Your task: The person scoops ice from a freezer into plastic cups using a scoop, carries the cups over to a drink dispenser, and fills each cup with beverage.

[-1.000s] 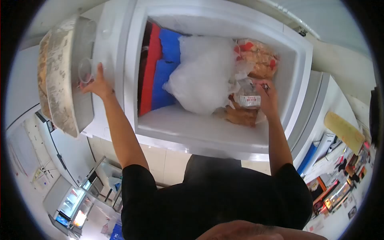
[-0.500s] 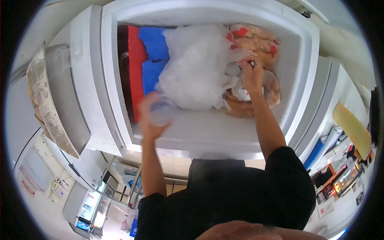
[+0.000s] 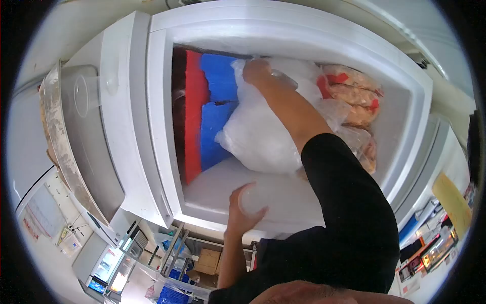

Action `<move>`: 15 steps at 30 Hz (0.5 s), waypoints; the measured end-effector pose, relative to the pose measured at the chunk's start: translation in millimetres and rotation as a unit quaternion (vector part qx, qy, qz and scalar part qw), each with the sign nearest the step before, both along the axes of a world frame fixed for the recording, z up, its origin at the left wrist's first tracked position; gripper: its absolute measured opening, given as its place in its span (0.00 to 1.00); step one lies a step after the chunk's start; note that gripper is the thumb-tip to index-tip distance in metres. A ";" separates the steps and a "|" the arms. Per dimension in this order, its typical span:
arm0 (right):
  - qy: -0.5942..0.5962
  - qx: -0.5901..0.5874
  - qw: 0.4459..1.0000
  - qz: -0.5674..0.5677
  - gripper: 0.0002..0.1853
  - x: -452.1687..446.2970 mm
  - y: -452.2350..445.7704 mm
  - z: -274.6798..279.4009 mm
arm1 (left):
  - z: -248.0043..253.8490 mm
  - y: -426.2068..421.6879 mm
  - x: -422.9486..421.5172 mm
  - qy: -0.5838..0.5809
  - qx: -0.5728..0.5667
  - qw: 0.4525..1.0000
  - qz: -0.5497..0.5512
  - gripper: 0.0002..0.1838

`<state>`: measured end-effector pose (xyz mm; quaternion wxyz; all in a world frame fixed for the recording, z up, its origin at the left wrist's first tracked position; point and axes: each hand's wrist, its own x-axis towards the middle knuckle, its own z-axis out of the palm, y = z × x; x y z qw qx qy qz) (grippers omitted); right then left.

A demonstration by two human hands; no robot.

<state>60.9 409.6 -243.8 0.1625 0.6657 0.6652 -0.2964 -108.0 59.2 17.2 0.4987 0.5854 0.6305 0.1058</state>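
Note:
Inside a white chest freezer, my left hand (image 3: pixel 244 210) holds a clear round plastic container (image 3: pixel 251 199) over the near wall. My right hand (image 3: pixel 257 71) reaches across to the far edge of a large clear bag of white ice (image 3: pixel 268 131), its fingers wrapped down and partly hidden. A clear lid or small container (image 3: pixel 284 79) shows beside that wrist. Blue packaging (image 3: pixel 218 121) and a red strip (image 3: pixel 194 116) lie left of the bag. Bagged tan food with red pieces (image 3: pixel 354 96) lies on the right.
The freezer rim (image 3: pixel 164 121) surrounds the cavity. At the left stands a worn tray (image 3: pixel 83 147) beside another clear round container (image 3: pixel 83 95). Below are a metal rack (image 3: pixel 177 248) and a cardboard box (image 3: pixel 207 261). A cluttered shelf (image 3: pixel 430 248) is at lower right.
My left hand has brought the clear container from the left side into the freezer, near its front wall. My right hand has moved from the tan food bags leftward to the ice bag's far edge.

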 end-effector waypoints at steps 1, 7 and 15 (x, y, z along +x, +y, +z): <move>-0.024 0.010 1.000 0.006 0.27 -6.3 7.7 -22.4 | 6.8 -0.2 -5.8 0.001 -0.010 1.000 0.015 0.42; -0.030 -0.071 0.997 0.017 0.28 -13.7 41.5 -37.8 | 24.1 12.2 -19.6 -0.032 -0.011 0.992 0.118 0.42; 0.013 -0.104 0.994 -0.044 0.29 -2.8 42.6 -15.8 | 10.4 7.8 -21.2 -0.097 -0.009 0.987 0.127 0.42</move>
